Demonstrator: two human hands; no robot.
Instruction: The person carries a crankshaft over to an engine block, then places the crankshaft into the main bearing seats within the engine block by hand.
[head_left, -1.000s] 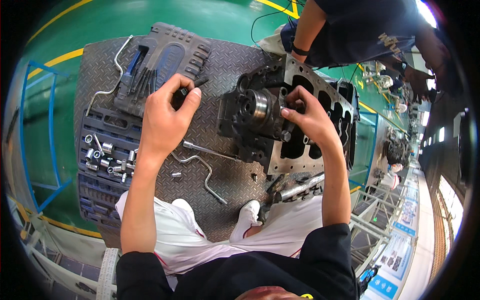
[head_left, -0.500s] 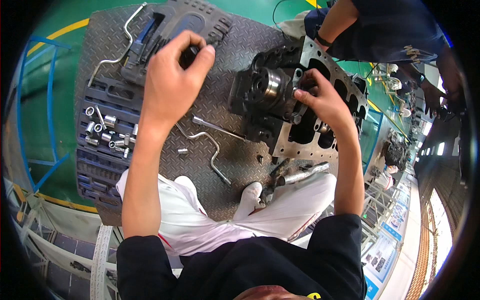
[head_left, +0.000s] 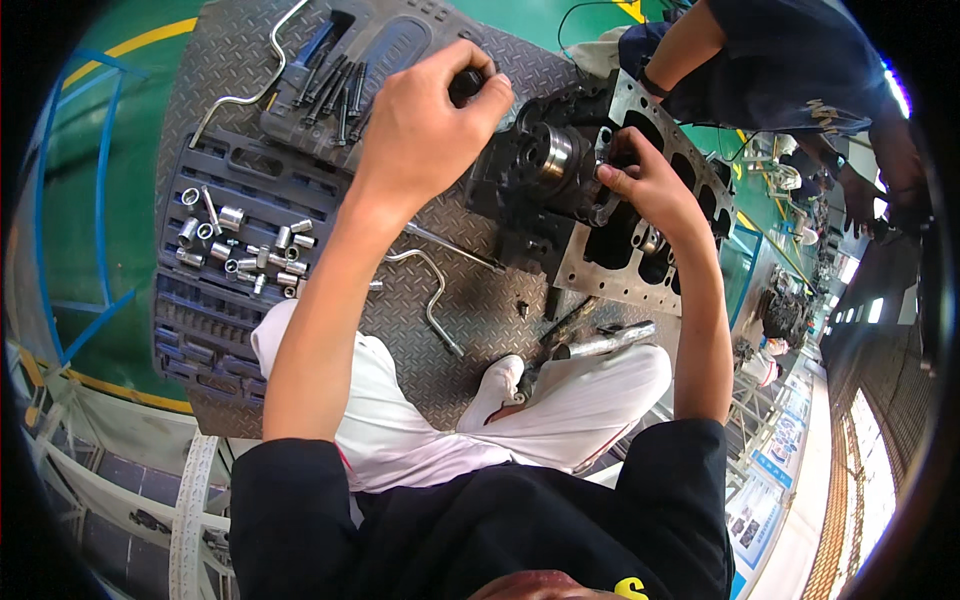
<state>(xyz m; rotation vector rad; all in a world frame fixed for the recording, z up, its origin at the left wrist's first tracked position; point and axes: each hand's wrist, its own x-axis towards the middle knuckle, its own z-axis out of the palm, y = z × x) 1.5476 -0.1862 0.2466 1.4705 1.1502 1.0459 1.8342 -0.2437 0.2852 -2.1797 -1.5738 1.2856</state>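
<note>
An engine block [head_left: 612,277] lies on the metal plate table, with a shiny round crankshaft end [head_left: 549,156] showing on its left side. My right hand [head_left: 650,188] is closed at the crankshaft, thumb and fingers pinching a curved metal cap [head_left: 604,143] with a hole in its end. Just left of the block, my left hand [head_left: 425,130] is raised, its fingers curled round a dark round piece [head_left: 465,87]. Most of that piece is hidden in the hand. Below it, a long socket bar [head_left: 455,245] rests on the table against the block.
Several black bolts [head_left: 335,88] lie on a grey tool case [head_left: 395,50]. Loose sockets [head_left: 265,256] fill an open tray [head_left: 235,325] at left. A bent steel rod [head_left: 435,300] and a metal tube [head_left: 610,340] lie nearby. Another person's arm [head_left: 685,45] reaches behind the block.
My left hand has moved right, nearer the engine block, uncovering the black bolts on the case. My right hand stays on the cap. The whole view has shifted slightly.
</note>
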